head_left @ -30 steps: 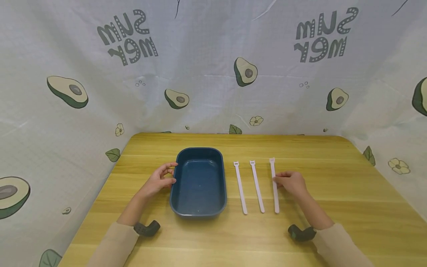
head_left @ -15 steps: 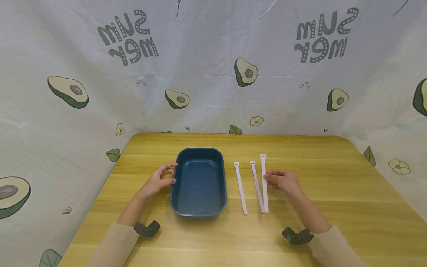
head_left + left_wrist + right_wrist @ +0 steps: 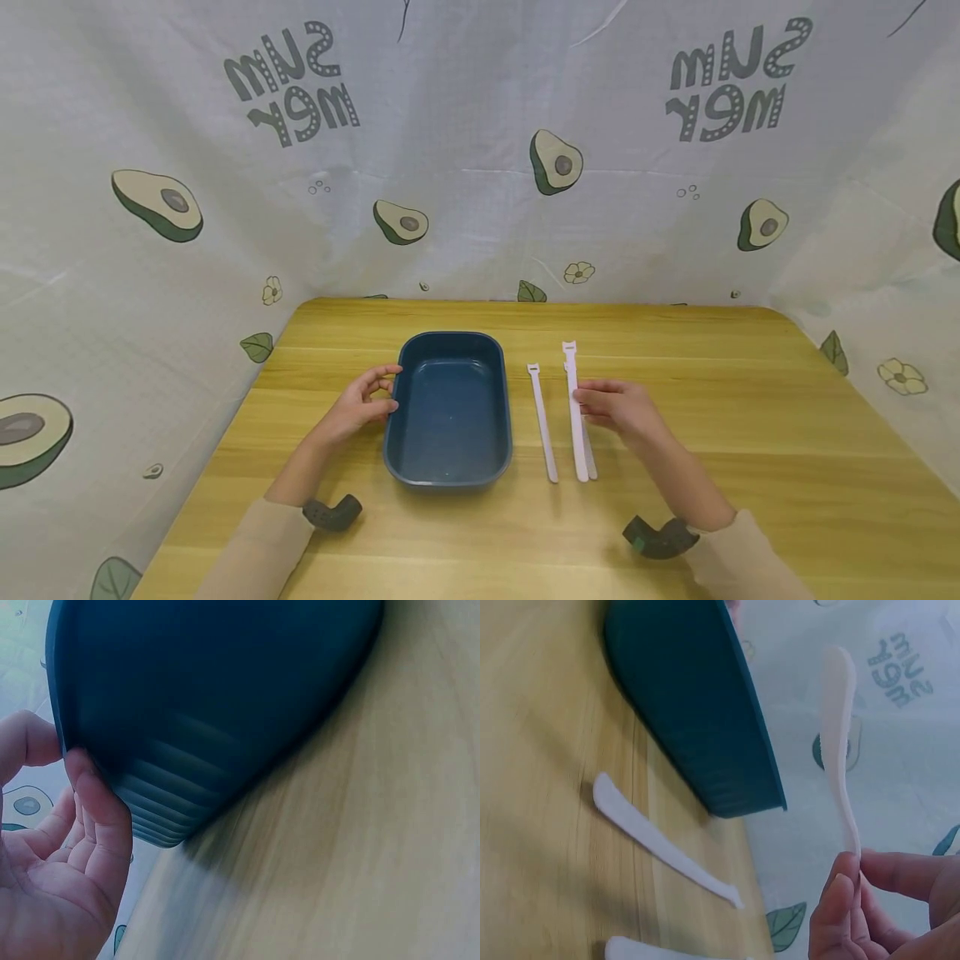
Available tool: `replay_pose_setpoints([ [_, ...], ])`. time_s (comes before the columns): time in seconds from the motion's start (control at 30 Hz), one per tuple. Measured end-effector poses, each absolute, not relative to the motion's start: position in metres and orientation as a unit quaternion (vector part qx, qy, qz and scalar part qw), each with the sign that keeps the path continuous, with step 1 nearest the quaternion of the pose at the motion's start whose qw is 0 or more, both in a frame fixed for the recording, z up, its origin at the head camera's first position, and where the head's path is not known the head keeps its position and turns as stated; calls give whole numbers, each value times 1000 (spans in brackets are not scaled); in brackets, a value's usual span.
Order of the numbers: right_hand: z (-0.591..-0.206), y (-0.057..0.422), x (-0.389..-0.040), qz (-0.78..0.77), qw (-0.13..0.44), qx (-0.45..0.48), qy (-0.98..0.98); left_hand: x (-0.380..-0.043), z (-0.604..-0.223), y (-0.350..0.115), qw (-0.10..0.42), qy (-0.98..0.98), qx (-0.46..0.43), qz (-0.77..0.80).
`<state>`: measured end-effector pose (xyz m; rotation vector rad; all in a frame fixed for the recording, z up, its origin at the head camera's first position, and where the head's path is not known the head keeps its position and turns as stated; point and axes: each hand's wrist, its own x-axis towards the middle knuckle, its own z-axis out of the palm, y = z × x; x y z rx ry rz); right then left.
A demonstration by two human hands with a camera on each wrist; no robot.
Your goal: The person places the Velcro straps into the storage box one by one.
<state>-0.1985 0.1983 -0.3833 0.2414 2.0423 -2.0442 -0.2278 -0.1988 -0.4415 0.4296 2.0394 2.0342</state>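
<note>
Left hand (image 3: 358,407) gripping blue rectangular tub (image 3: 450,417), right hand (image 3: 619,410) pinching raised white cable strap (image 3: 576,433), two similar straps (image 3: 543,425) right of tub

Plain beige sleeves (image 3: 253,550) are worn; at each cuff (image 3: 294,515) a dark, bent camera (image 3: 332,514) is fitted, the right camera (image 3: 663,539) marked with green.

In your head view, the white cloth (image 3: 465,92) behind the table (image 3: 480,542) shows you "summer" twice, as a left print (image 3: 292,83) and a right print (image 3: 738,79), each in grey letters, mirror-reversed and split into "sum" above "mer". Your right wrist view gives you that word once on the cloth, faint and tilted.
</note>
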Motion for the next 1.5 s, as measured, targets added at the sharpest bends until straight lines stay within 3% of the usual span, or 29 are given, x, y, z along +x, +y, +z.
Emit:
replay_pose_setpoints([
  [1.5, -378, 64, -209, -738, 176, 34, 650, -231, -444, -200, 115, 697, 148, 692],
])
